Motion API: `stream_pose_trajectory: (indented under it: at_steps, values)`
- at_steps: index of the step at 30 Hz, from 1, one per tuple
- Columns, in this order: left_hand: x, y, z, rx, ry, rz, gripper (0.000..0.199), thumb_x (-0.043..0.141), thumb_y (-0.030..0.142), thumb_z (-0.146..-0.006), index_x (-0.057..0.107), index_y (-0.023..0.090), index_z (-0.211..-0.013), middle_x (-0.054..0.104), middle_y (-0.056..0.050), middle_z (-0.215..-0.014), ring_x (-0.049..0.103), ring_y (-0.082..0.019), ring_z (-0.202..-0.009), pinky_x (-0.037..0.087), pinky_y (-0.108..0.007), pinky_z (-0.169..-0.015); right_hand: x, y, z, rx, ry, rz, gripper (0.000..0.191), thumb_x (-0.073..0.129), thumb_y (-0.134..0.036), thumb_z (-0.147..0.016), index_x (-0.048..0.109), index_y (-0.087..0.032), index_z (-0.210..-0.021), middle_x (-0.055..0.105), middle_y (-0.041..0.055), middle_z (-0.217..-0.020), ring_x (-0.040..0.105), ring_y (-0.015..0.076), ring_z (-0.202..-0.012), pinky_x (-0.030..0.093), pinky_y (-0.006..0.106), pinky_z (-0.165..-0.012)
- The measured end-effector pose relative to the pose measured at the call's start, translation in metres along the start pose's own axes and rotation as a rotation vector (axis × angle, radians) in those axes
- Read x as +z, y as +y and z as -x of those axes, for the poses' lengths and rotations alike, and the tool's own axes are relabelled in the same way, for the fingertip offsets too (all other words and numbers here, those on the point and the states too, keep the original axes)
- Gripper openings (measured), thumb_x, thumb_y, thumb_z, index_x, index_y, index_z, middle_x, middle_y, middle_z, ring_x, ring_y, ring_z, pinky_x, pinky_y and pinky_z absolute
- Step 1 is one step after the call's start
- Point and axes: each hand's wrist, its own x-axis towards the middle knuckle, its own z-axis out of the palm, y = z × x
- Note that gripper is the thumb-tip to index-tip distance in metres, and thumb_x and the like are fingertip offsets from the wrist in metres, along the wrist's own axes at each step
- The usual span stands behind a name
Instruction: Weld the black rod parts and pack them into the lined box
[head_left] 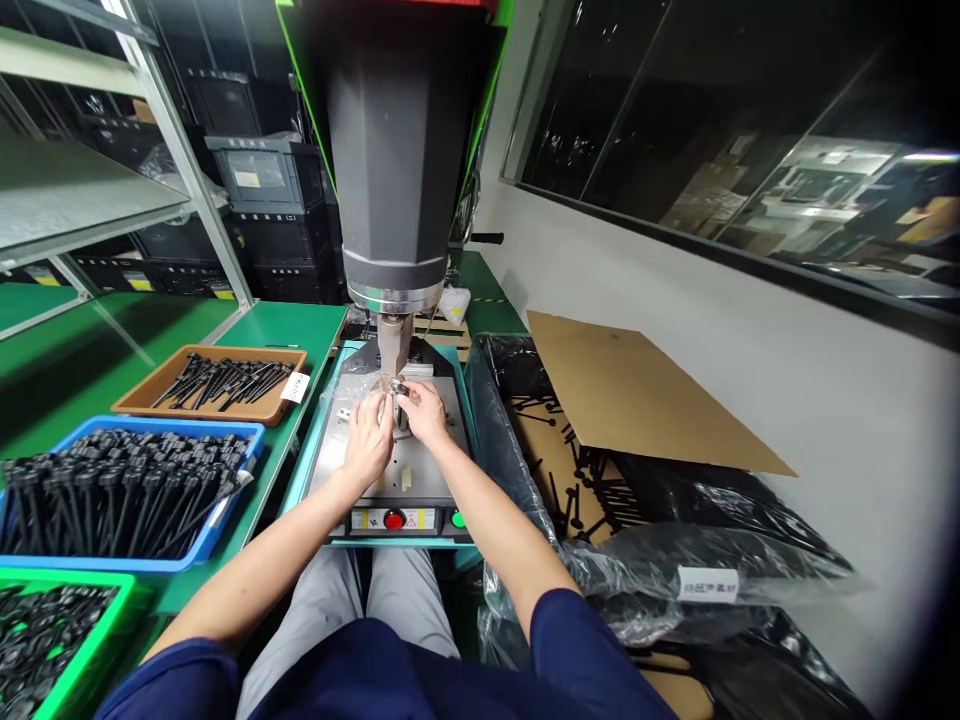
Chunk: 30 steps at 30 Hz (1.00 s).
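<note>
My left hand [370, 437] and my right hand [424, 412] meet at the metal plate [439, 475] of a bench press machine. Just above my fingertips is the machine's metal horn [394, 345]. The fingers of my right hand pinch a small dark part [398, 388] under the horn's tip. Close beside it, my left hand's fingers are pressed together at the fixture, and what they hold is hidden. Overhead hangs the grey machine head [390, 170]. A red button [394, 520] and a green button [458, 520] sit on the front panel.
At left stand a brown tray [135, 402] of black rods, a blue bin [193, 560] of black stemmed parts and a green bin [105, 645] of small black pieces. At right, a plastic-lined box [499, 430] holds more black parts beside a cardboard sheet [645, 390].
</note>
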Motion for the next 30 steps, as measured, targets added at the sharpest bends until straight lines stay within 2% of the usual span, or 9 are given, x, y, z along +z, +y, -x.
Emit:
stream_pose_trajectory:
  at_steps: [5,12,15,18,22,24,27,30]
  values:
    - [0.0,-0.006,-0.008,-0.038,0.024,0.091,0.061,0.044,0.006,-0.08,0.043,0.009,-0.141,0.043,-0.026,-0.145,0.034,-0.038,-0.14,0.032,-0.061,-0.11,0.008,0.002,-0.018,0.028,-0.011,-0.004,0.021,0.069,-0.029,-0.074,0.075,-0.024,-0.093,0.063,0.0043,-0.098,0.057,0.0193,-0.089,0.045,0.034,-0.093]
    - [-0.003,-0.013,-0.014,-0.05,0.04,0.123,0.063,0.046,0.008,-0.079,0.042,0.012,-0.141,0.044,-0.023,-0.145,0.035,-0.037,-0.139,0.031,-0.059,-0.111,0.025,0.019,-0.039,0.092,0.024,-0.017,0.025,0.075,-0.027,-0.065,0.073,-0.021,-0.089,0.064,0.0055,-0.105,0.058,0.0214,-0.096,0.044,0.036,-0.096]
    - [-0.003,-0.014,-0.015,-0.047,0.045,0.12,0.063,0.046,0.008,-0.078,0.042,0.011,-0.14,0.044,-0.023,-0.144,0.034,-0.036,-0.139,0.032,-0.059,-0.11,0.023,0.021,-0.042,0.145,-0.045,-0.082,0.028,0.075,-0.027,-0.064,0.071,-0.02,-0.091,0.067,0.0041,-0.099,0.06,0.0203,-0.092,0.047,0.035,-0.091]
    - [-0.001,-0.014,-0.014,-0.041,0.027,0.09,0.064,0.045,0.007,-0.076,0.042,0.009,-0.14,0.044,-0.024,-0.143,0.035,-0.037,-0.139,0.033,-0.059,-0.109,0.018,0.018,-0.042,0.099,-0.175,-0.183,0.023,0.068,-0.03,-0.073,0.07,-0.02,-0.093,0.069,0.0017,-0.093,0.061,0.0181,-0.088,0.048,0.031,-0.085]
    - [0.001,-0.015,-0.014,-0.041,0.008,0.065,0.065,0.045,0.007,-0.075,0.041,0.008,-0.14,0.045,-0.024,-0.143,0.035,-0.036,-0.138,0.033,-0.057,-0.109,0.016,0.014,-0.041,0.057,-0.198,-0.179,0.016,0.06,-0.03,-0.077,0.072,-0.02,-0.081,0.07,0.0002,-0.086,0.062,0.0176,-0.087,0.047,0.028,-0.083]
    - [0.002,-0.016,-0.014,-0.04,0.02,0.085,0.065,0.045,0.008,-0.076,0.041,0.009,-0.141,0.045,-0.023,-0.143,0.035,-0.036,-0.138,0.033,-0.057,-0.109,0.017,0.012,-0.041,0.096,-0.196,-0.196,0.015,0.062,-0.029,-0.075,0.073,-0.019,-0.081,0.07,-0.0002,-0.083,0.062,0.0173,-0.084,0.047,0.028,-0.081]
    - [0.006,-0.015,-0.014,-0.024,0.034,0.124,0.065,0.045,0.008,-0.076,0.041,0.011,-0.141,0.045,-0.021,-0.144,0.035,-0.035,-0.139,0.032,-0.057,-0.11,0.017,0.01,-0.04,0.19,-0.19,-0.344,0.019,0.067,-0.028,-0.069,0.073,-0.02,-0.085,0.072,0.0003,-0.086,0.063,0.017,-0.084,0.047,0.027,-0.079]
    - [0.01,-0.012,-0.015,-0.01,0.023,0.169,0.063,0.046,0.007,-0.077,0.045,0.015,-0.139,0.046,-0.018,-0.144,0.034,-0.034,-0.14,0.029,-0.057,-0.112,0.014,0.007,-0.04,0.435,-0.085,-0.578,0.024,0.068,-0.034,-0.069,0.073,-0.019,-0.086,0.074,0.0041,-0.092,0.065,0.0185,-0.084,0.048,0.026,-0.07]
